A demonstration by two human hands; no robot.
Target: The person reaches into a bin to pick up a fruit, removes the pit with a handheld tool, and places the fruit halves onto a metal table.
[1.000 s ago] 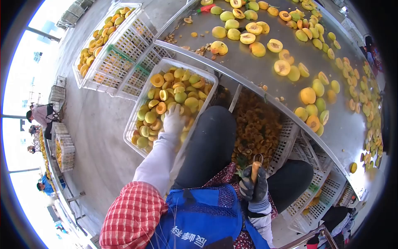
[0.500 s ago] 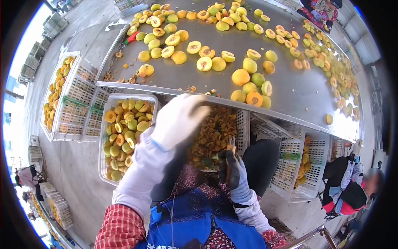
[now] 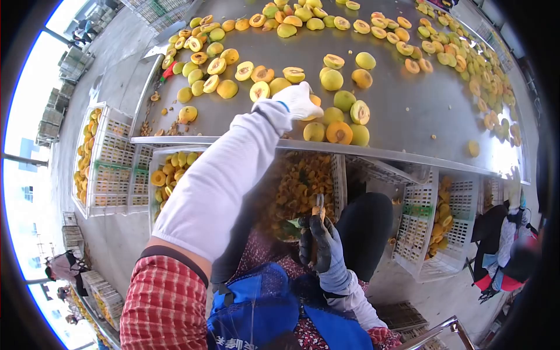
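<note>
My left hand (image 3: 300, 99), in a white glove and long white sleeve, reaches out over the metal table (image 3: 408, 122). Its fingers curl over a yellow-orange peach (image 3: 315, 100) in a small cluster of whole and halved peaches (image 3: 344, 119) near the table's front edge. My right hand (image 3: 321, 245), in a dark glove, stays above my lap, closed around a small pitting knife (image 3: 319, 205) that points up. Below the table edge, between my knees, stands a white crate of brown pits (image 3: 303, 186).
Many whole and halved peaches (image 3: 262, 73) are strewn over the table. A white crate of peach halves (image 3: 169, 169) stands left of my knee, with another crate (image 3: 87, 151) beyond it. More white crates (image 3: 434, 221) stand to the right. Another person (image 3: 507, 251) sits at the far right.
My left hand rose from the crate of peach halves at my left, crossed the table edge and came down on a peach on the table. The right hand kept the knife.
</note>
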